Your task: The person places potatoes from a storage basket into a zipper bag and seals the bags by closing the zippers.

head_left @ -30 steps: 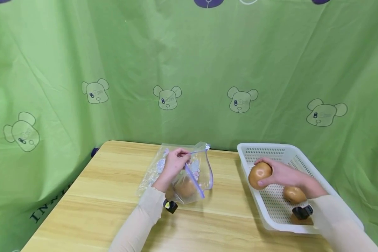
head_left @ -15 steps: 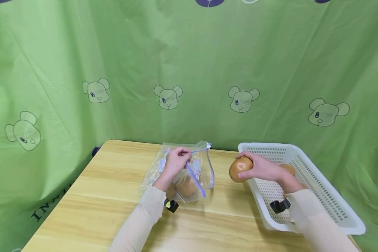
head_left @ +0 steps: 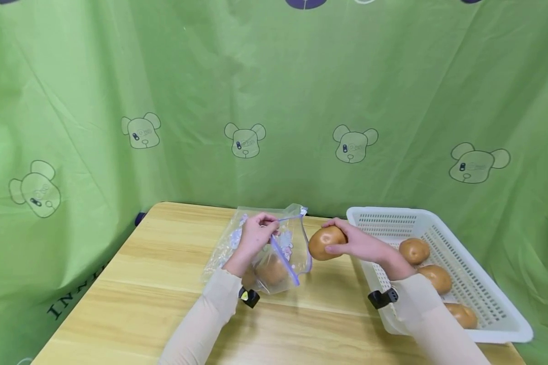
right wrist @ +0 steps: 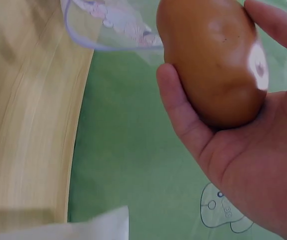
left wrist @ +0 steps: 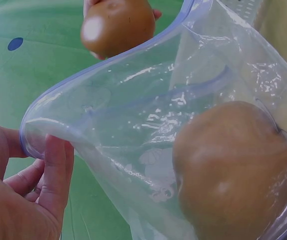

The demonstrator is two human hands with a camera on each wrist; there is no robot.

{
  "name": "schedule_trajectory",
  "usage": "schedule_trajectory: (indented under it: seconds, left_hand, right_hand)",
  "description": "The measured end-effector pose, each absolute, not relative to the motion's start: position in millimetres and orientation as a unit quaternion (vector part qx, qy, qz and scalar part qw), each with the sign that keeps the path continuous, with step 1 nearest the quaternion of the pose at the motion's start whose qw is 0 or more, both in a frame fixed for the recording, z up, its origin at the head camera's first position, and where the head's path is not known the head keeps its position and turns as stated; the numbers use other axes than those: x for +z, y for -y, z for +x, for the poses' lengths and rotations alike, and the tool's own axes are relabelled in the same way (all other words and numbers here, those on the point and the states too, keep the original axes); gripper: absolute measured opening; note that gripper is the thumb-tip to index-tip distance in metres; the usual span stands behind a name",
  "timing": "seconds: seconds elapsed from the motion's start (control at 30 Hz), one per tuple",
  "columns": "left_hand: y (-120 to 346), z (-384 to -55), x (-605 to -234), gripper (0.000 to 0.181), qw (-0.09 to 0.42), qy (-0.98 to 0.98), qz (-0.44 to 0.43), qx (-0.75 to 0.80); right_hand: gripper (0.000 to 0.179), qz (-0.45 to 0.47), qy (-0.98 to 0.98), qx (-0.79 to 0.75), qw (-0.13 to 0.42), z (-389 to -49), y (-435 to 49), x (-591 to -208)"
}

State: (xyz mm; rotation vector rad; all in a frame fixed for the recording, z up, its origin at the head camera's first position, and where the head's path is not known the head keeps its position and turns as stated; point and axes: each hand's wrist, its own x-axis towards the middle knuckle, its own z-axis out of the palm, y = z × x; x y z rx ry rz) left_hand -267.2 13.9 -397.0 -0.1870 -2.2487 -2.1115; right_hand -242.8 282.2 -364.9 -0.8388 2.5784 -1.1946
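A clear zip bag [head_left: 286, 233] with a purple-blue rim and printed figures stands on the table, its mouth spread toward the right. My left hand [head_left: 254, 237] pinches the rim between thumb and fingers. Through the plastic shows a brown potato [left wrist: 233, 170], with a second brown shape partly hidden behind my left wrist in the head view. My right hand [head_left: 363, 246] grips another smooth brown potato [head_left: 325, 243] just beside the bag's mouth. In the right wrist view the thumb and fingers lie around this potato's sides.
On the right side of the wooden table [head_left: 141, 284] stands a white slotted basket [head_left: 388, 215]. Three potatoes lie in it, among them one potato [head_left: 414, 251] toward the back. A green printed curtain [head_left: 297, 167] hangs behind the table.
My right hand has carried the potato leftward out from above the basket to the bag's mouth. The basket's potatoes are now less covered by my arm. My left hand keeps its pinch.
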Motion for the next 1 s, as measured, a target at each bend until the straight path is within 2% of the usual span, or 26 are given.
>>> schedule_trajectory:
  seconds: [0.3, 0.53, 1.0]
  left_hand:
    - [-16.6, -266.9, -398.3, 0.012, 0.026, 0.726, -0.061, -0.685]
    - [-18.1, -266.6, -395.7, 0.012, 0.025, 0.723, -0.061, -0.688]
    - [-19.0, -267.6, -395.1, 0.013, 0.023, 0.72, -0.06, -0.691]
  right_hand:
    - [0.054, -0.295, -0.853, -0.421, 0.092, -238.7, -263.4, -373.8]
    - [0.062, -0.294, -0.868, -0.394, 0.073, -240.3, -253.2, -380.4]
    - [0.063, -0.287, -0.877, -0.384, 0.028, -246.5, -237.5, -391.2]
